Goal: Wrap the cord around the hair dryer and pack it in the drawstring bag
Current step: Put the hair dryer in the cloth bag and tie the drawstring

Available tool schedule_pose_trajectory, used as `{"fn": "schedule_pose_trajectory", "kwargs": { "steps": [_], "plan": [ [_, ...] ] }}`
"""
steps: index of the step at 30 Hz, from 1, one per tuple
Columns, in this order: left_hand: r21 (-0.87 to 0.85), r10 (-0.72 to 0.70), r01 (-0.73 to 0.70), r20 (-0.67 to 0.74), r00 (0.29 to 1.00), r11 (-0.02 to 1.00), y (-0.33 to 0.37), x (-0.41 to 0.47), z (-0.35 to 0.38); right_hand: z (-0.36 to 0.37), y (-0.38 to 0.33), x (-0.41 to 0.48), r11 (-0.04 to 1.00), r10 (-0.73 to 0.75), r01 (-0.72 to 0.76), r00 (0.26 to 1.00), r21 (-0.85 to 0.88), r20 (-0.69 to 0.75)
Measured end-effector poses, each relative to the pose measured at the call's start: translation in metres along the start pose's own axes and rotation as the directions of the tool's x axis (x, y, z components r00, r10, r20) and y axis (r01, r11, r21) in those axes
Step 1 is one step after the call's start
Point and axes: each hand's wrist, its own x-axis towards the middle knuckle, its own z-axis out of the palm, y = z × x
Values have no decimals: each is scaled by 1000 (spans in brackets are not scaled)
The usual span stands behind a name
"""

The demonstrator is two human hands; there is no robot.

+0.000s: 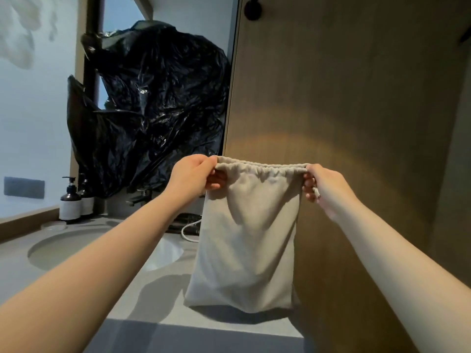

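Note:
A beige drawstring bag (pixel 244 240) hangs upright above the grey counter, its bottom edge near the counter surface. My left hand (pixel 196 177) pinches the top left corner of its gathered mouth. My right hand (pixel 323 187) pinches the top right corner, with a knotted string end showing by its fingers. The mouth is stretched flat between the hands. Behind the bag, on the counter, lie a dark object (pixel 187 221) and a white cord loop (pixel 190 231), mostly hidden; I cannot tell whether this is the hair dryer.
An oval sink (pixel 58 250) is set in the grey counter (pixel 142 296) at the left. Two pump bottles (pixel 71 202) stand at the back left. A black plastic sheet (pixel 153 103) covers the mirror. A wooden wall panel (pixel 344 103) rises at the right.

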Motion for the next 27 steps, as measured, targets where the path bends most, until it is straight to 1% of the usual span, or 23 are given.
{"fn": "schedule_pose_trajectory", "kwargs": {
  "steps": [4, 8, 13, 17, 20, 21, 24, 27],
  "plan": [
    [-32, 31, -31, -2, 1000, 999, -11, 2, 4, 3, 0, -1, 996, 19, -19, 1000, 86, 3],
    [-10, 96, -96, 8, 995, 995, -17, 3, 7, 6, -3, 0, 984, 17, -20, 1000, 180, 18],
    [20, 144, -144, 5, 990, 989, -31, 8, 5, 8, 9, 6, 980, 9, -17, 999, 199, 41],
    [20, 146, -146, 14, 989, 989, -47, 4, 3, 11, 29, 10, 971, -4, -19, 996, 240, 94],
    [32, 149, -149, 7, 989, 988, -58, 0, 2, 11, 43, 10, 972, -20, -15, 989, 233, 146],
    [46, 150, -151, 13, 989, 987, -62, -1, 0, 11, 47, 10, 973, -22, -15, 987, 231, 156],
    [161, 179, -177, 2, 984, 971, -66, -4, -5, 11, 51, 6, 967, -24, -20, 985, 253, 172],
    [177, 152, -155, 31, 988, 972, -64, -18, -8, 5, 52, -4, 965, -34, -15, 983, 261, 181]
  ]
}}
